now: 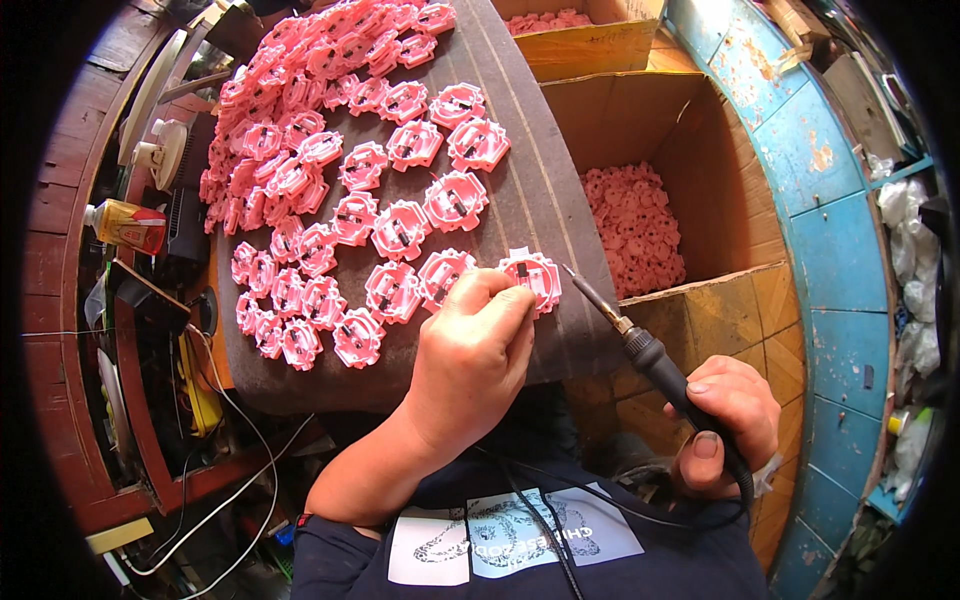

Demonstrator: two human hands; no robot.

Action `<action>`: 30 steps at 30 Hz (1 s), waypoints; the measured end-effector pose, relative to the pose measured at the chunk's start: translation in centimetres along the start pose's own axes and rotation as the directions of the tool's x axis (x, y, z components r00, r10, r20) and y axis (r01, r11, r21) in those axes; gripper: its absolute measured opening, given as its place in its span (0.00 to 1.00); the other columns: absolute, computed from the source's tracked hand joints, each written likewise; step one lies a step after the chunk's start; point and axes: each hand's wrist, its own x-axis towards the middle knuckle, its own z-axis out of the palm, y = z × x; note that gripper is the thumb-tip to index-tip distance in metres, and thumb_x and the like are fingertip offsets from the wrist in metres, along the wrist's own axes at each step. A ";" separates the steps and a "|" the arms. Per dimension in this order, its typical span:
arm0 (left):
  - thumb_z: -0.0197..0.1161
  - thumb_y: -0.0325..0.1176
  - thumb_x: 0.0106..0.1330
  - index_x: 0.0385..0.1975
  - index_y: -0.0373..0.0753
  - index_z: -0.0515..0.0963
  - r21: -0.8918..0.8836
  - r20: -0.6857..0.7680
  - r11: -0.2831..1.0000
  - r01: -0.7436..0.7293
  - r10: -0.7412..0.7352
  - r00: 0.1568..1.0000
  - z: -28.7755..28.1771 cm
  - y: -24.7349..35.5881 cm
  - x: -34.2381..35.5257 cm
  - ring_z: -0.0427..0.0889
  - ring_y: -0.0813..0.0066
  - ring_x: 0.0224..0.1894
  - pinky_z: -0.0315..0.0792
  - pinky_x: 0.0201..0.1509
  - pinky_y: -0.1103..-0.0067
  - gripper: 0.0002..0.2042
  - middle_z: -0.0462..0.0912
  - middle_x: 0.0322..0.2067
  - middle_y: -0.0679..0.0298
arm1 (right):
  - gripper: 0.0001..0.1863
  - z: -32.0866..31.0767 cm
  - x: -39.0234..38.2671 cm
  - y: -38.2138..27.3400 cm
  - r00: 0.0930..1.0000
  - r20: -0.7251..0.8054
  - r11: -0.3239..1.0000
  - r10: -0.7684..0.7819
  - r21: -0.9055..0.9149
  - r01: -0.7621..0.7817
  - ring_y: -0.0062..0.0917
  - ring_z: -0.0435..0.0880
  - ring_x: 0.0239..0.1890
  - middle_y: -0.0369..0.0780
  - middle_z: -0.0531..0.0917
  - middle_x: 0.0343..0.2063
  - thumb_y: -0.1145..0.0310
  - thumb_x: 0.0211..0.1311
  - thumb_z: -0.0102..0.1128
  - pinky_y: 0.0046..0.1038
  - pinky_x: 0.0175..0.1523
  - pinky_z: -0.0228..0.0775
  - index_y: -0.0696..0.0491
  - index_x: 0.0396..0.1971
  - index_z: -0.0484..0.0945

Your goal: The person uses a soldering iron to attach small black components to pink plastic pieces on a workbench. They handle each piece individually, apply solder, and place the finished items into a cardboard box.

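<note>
The left hand point(470, 360) rests on the near right part of a dark grey ribbed mat point(540, 190) that covers the tabletop, its fingers curled together and pinching the near edge of a pink round plastic part with a small dark component at its centre point(532, 278). That part lies flat at the mat's right edge, close to the near right corner, and is the last in a row of like pieces.

The right hand point(730, 420) is closed around the black handle of a soldering iron point(660, 365), off the mat's right edge and nearer the person. The iron slants up and to the left; its thin metal tip point(578, 282) is just beside the held part, and whether it touches cannot be told. A black cord runs from the handle down across the person's dark shirt.

Many more pink plastic parts point(330, 170) cover the mat: loose rows in the middle, a thick heap toward the far left corner. Right of the mat stands an open cardboard box point(720, 300) with small pink discs point(635, 230) piled in its bottom. A second cardboard box point(590, 40) sits beyond it. Left of the mat, on the red wooden bench point(60, 260), lies a yellow bottle with a red cap point(125, 225).
</note>
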 end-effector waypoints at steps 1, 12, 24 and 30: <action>0.70 0.15 0.60 0.40 0.32 0.83 -0.008 0.000 1.000 -0.001 0.001 1.000 0.0 0.0 0.0 0.85 0.57 0.36 0.79 0.41 0.70 0.10 0.82 0.36 0.54 | 0.19 0.0 -0.1 0.0 1.000 -0.008 1.000 0.006 0.004 -0.006 0.35 0.83 0.21 0.44 0.83 0.24 0.58 0.69 0.63 0.35 0.30 0.77 0.62 0.43 0.81; 0.70 0.15 0.60 0.39 0.32 0.83 -0.018 0.003 1.000 0.018 -0.018 1.000 0.1 -0.1 -0.1 0.85 0.57 0.37 0.79 0.42 0.70 0.09 0.82 0.36 0.54 | 0.22 1.4 -0.4 1.1 1.000 0.015 0.993 -0.018 0.116 0.016 0.38 0.87 0.33 0.49 0.86 0.36 0.60 0.76 0.61 0.38 0.40 0.81 0.60 0.59 0.75; 0.70 0.16 0.60 0.39 0.33 0.84 -0.023 -0.006 1.000 -0.011 0.011 1.000 0.2 -0.3 -0.1 0.85 0.55 0.37 0.80 0.41 0.68 0.09 0.83 0.37 0.53 | 0.22 4.4 -2.1 2.6 0.997 -0.073 0.993 -0.024 0.115 0.032 0.36 0.87 0.33 0.49 0.87 0.36 0.74 0.71 0.62 0.36 0.38 0.80 0.61 0.64 0.73; 0.70 0.16 0.60 0.38 0.32 0.83 -0.038 -0.010 0.999 -0.005 0.005 1.000 0.1 -0.4 -0.1 0.85 0.54 0.37 0.80 0.41 0.68 0.08 0.83 0.37 0.53 | 0.19 5.7 -0.2 2.7 0.993 0.077 0.996 -0.084 -0.010 0.085 0.36 0.89 0.33 0.48 0.88 0.35 0.81 0.68 0.63 0.36 0.40 0.83 0.60 0.58 0.74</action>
